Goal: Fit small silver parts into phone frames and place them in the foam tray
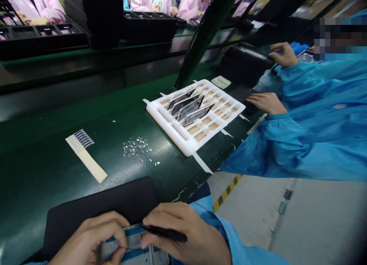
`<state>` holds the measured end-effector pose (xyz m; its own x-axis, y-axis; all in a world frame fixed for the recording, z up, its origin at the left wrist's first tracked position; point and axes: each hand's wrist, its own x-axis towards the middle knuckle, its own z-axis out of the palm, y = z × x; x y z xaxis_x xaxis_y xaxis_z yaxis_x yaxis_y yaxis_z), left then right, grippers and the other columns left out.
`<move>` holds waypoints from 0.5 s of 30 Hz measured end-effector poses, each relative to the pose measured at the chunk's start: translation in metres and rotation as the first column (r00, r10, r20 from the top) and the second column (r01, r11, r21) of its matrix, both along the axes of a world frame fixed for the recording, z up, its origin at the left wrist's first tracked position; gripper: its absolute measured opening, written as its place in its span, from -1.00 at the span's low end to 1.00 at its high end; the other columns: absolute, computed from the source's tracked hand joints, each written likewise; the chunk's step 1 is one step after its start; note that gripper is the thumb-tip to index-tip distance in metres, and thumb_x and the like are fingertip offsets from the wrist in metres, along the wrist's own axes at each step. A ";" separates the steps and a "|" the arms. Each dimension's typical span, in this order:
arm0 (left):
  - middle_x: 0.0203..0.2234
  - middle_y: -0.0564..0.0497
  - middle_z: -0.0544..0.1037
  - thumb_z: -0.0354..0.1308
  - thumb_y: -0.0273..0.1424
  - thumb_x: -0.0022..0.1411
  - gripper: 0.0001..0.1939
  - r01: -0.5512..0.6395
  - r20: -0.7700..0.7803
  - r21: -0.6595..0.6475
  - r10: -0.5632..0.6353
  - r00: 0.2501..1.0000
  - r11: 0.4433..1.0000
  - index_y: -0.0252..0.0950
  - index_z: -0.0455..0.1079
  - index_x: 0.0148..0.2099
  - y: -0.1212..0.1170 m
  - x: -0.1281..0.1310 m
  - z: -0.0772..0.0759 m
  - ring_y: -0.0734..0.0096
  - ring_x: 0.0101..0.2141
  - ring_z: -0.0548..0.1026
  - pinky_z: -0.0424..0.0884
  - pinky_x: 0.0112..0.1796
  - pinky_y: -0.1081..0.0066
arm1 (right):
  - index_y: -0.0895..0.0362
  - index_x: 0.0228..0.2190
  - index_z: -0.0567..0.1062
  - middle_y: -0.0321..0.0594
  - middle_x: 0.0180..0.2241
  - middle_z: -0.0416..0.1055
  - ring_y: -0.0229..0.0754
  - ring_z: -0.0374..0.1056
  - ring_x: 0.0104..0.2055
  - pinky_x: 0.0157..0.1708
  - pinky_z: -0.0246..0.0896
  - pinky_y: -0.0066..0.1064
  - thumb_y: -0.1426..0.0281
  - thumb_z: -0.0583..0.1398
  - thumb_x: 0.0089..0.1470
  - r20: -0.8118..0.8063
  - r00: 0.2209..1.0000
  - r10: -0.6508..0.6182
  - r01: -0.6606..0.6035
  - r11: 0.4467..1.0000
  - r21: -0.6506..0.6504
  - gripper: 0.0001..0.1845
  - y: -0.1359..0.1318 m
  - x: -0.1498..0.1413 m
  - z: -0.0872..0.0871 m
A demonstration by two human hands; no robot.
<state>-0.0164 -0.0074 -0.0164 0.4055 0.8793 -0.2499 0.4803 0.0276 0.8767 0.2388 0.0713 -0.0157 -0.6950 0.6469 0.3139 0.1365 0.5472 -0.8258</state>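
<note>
At the bottom of the head view, my left hand [96,234] is closed on the edge of a flat phone frame [134,242] with blue and grey areas. My right hand [186,230] pinches a slim black tool [169,233], perhaps tweezers, its tapered end at the frame's upper edge. Both hands are over a black mat [100,204], and part of the frame is cut off below. Beyond them lie scattered tiny metal pieces [137,147] and a cream strip [91,163] with thin dark pins along one end.
A white slotted tray [190,146] taped to the green bench [123,108] holds several upright phone frames [197,114]. At right, a co-worker in a blue smock [321,116] sits close by. A green post [206,35] rises behind the tray; black bins [149,28] stand farther back.
</note>
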 end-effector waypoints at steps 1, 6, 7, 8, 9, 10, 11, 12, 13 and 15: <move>-0.12 0.07 0.65 0.12 -0.63 0.18 -0.75 0.000 0.004 -0.013 0.000 1.000 1.000 -0.17 0.49 -0.26 0.000 0.000 0.000 0.50 -0.21 0.67 0.50 -0.21 0.63 | 0.20 -0.09 0.63 -0.12 -0.30 0.69 -0.18 0.62 -0.33 -0.34 0.51 -0.45 0.14 0.25 0.47 0.011 1.000 0.006 -0.006 0.998 0.061 -0.64 0.000 0.001 0.001; -0.11 0.07 0.64 0.13 -0.64 0.16 -0.76 -0.009 -0.010 -0.008 0.009 1.000 1.000 -0.17 0.47 -0.27 0.000 0.001 0.000 0.48 -0.19 0.66 0.51 -0.15 0.60 | 0.22 -0.04 0.59 -0.06 -0.25 0.70 -0.13 0.59 -0.34 -0.32 0.56 -0.33 0.29 0.13 0.57 0.145 0.987 0.062 -0.107 0.939 0.326 -0.70 -0.001 0.006 0.010; -0.11 0.08 0.65 0.13 -0.65 0.15 -0.75 -0.009 -0.003 0.005 0.009 1.000 1.000 -0.17 0.46 -0.27 0.001 0.001 0.000 0.48 -0.19 0.66 0.51 -0.15 0.60 | 0.24 -0.04 0.58 -0.05 -0.26 0.70 -0.13 0.59 -0.34 -0.31 0.57 -0.32 0.31 0.13 0.56 0.157 0.985 0.074 -0.124 0.933 0.337 -0.71 -0.002 0.006 0.011; -0.12 0.09 0.65 0.13 -0.65 0.13 -0.74 -0.008 0.008 0.013 0.008 1.000 1.000 -0.17 0.46 -0.27 0.001 0.002 0.000 0.48 -0.19 0.66 0.51 -0.15 0.60 | 0.24 -0.05 0.58 -0.05 -0.26 0.70 -0.12 0.60 -0.34 -0.31 0.57 -0.32 0.31 0.16 0.55 0.152 0.986 0.073 -0.121 0.936 0.332 -0.73 -0.002 0.006 0.010; -0.12 0.10 0.65 0.12 -0.66 0.13 -0.73 -0.007 0.018 0.013 0.007 1.000 1.000 -0.17 0.46 -0.26 0.001 0.002 0.000 0.49 -0.19 0.66 0.51 -0.17 0.60 | 0.23 -0.04 0.58 -0.06 -0.26 0.69 -0.12 0.60 -0.33 -0.30 0.57 -0.33 0.28 0.18 0.53 0.131 0.990 0.061 -0.100 0.945 0.312 -0.73 -0.002 0.006 0.009; -0.13 0.10 0.65 0.12 -0.66 0.13 -0.73 -0.005 0.023 0.006 0.005 1.000 1.000 -0.16 0.46 -0.26 0.001 0.002 0.000 0.50 -0.21 0.66 0.50 -0.19 0.61 | 0.22 -0.03 0.57 -0.07 -0.25 0.69 -0.13 0.62 -0.31 -0.29 0.57 -0.34 0.25 0.21 0.52 0.099 0.994 0.044 -0.070 0.959 0.276 -0.73 -0.002 0.006 0.007; -0.13 0.11 0.65 0.12 -0.66 0.13 -0.73 -0.004 0.021 -0.002 0.004 1.000 1.000 -0.16 0.47 -0.26 0.002 0.002 0.001 0.50 -0.22 0.66 0.50 -0.21 0.62 | 0.19 -0.03 0.57 -0.10 -0.25 0.69 -0.14 0.62 -0.30 -0.29 0.57 -0.37 0.22 0.22 0.50 0.058 0.998 0.029 -0.041 0.974 0.222 -0.71 -0.002 0.005 0.005; -0.14 0.10 0.65 0.12 -0.65 0.14 -0.73 -0.005 0.013 -0.007 0.005 1.000 1.000 -0.16 0.47 -0.26 0.002 0.002 0.001 0.50 -0.22 0.66 0.50 -0.22 0.62 | 0.17 -0.02 0.58 -0.12 -0.25 0.69 -0.16 0.63 -0.29 -0.29 0.56 -0.39 0.18 0.24 0.48 0.021 1.000 0.016 -0.019 0.987 0.157 -0.70 -0.002 0.005 0.003; -0.13 0.09 0.65 0.12 -0.64 0.15 -0.74 -0.007 0.001 -0.004 0.007 1.000 1.000 -0.16 0.47 -0.27 0.002 0.002 0.002 0.50 -0.22 0.67 0.50 -0.23 0.62 | 0.16 -0.03 0.59 -0.13 -0.25 0.69 -0.17 0.63 -0.28 -0.28 0.56 -0.42 0.16 0.25 0.47 -0.005 1.000 0.008 -0.008 0.996 0.090 -0.68 -0.002 0.005 0.001; -0.12 0.06 0.65 0.12 -0.62 0.17 -0.77 -0.002 -0.019 0.012 0.002 1.000 1.000 -0.17 0.48 -0.27 0.002 0.002 0.002 0.48 -0.21 0.67 0.51 -0.22 0.62 | 0.16 -0.07 0.63 -0.15 -0.29 0.68 -0.20 0.63 -0.31 -0.30 0.54 -0.46 0.13 0.28 0.44 -0.014 1.000 0.004 -0.005 1.000 -0.030 -0.66 0.000 0.004 0.000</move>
